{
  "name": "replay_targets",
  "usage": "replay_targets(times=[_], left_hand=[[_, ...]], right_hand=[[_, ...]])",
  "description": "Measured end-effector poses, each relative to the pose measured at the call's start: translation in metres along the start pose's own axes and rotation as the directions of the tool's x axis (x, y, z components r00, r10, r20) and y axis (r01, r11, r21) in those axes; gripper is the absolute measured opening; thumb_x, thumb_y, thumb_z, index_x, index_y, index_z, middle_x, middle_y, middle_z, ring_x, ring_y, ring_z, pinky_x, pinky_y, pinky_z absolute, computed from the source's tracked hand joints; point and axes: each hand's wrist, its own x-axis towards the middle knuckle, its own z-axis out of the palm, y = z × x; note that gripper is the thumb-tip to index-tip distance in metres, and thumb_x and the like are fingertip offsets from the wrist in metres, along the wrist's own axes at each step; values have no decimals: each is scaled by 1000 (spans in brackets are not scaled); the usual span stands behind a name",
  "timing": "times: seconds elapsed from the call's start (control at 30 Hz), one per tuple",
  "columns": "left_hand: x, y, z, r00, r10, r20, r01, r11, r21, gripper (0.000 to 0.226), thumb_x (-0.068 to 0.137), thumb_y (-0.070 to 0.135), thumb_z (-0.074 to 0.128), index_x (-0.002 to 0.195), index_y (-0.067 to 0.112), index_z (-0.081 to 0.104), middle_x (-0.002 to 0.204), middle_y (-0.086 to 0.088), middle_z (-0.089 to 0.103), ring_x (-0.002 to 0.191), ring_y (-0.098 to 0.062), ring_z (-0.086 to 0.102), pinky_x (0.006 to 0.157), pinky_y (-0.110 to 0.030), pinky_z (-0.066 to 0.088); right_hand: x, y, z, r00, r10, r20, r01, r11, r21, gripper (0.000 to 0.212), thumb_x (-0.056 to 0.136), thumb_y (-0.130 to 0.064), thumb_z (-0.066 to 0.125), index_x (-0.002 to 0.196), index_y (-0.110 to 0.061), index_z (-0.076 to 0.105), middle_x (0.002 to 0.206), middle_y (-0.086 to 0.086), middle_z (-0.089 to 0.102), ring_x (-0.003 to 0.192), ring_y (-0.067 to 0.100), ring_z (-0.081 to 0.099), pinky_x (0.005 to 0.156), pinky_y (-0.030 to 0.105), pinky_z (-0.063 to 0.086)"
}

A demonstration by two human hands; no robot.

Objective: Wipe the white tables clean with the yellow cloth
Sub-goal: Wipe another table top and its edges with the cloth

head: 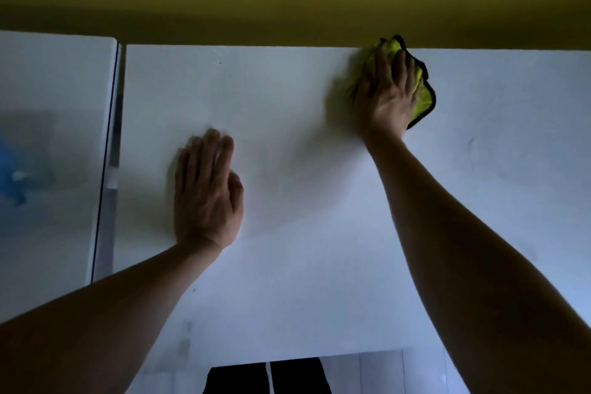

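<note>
We press our flat right hand (388, 96) on the black-edged yellow cloth (423, 99) at the smooth white table (303, 201)'s far edge, flat, empty left hand (206, 195) bracing; wiping appears unfinished, the adjoining white table (48, 80) seemingly remaining.

No text, label, brand, number or sign could be read anywhere in the head view. The white table (319, 201) showed only a few faint smudges and specks, none of them forming letters or digits. The yellow cloth (423, 99) carried no visible tag or print, only a dark edging.
</note>
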Motion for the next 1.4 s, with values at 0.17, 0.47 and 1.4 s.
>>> replay_targets(times=[0.17, 0.47, 1.4], left_hand=[[-1, -2, -2, 999, 12, 33, -12, 1000, -1, 57, 102, 22, 41, 158, 8, 40, 167, -15, 32, 155, -39, 28, 128, -53, 18], [-4, 0, -1, 1000, 19, 17, -18, 998, -55, 55, 102, 20, 41, 156, 8, 41, 166, -16, 33, 154, -41, 27, 128, -52, 15], [-84, 147, 6, 915, 363, 178, -324, 922, -212, 59, 101, 17, 48, 158, 9, 38, 168, -14, 28, 155, -37, 27, 128, -49, 15]], right_hand=[[-90, -73, 24, 943, -321, 90, 311, 944, 108, 65, 92, -38, 54, 154, -26, 37, 163, 10, 27, 152, 29, 18, 121, 43, 16], [-152, 1, -9, 976, -218, 25, 213, 968, 133, 54, 98, -37, 54, 150, -25, 44, 161, 9, 33, 151, 30, 22, 122, 46, 18], [-275, 197, -86, 989, 86, -119, -75, 993, 93, 60, 88, -27, 53, 147, -19, 49, 157, 13, 38, 148, 33, 29, 119, 47, 25]])
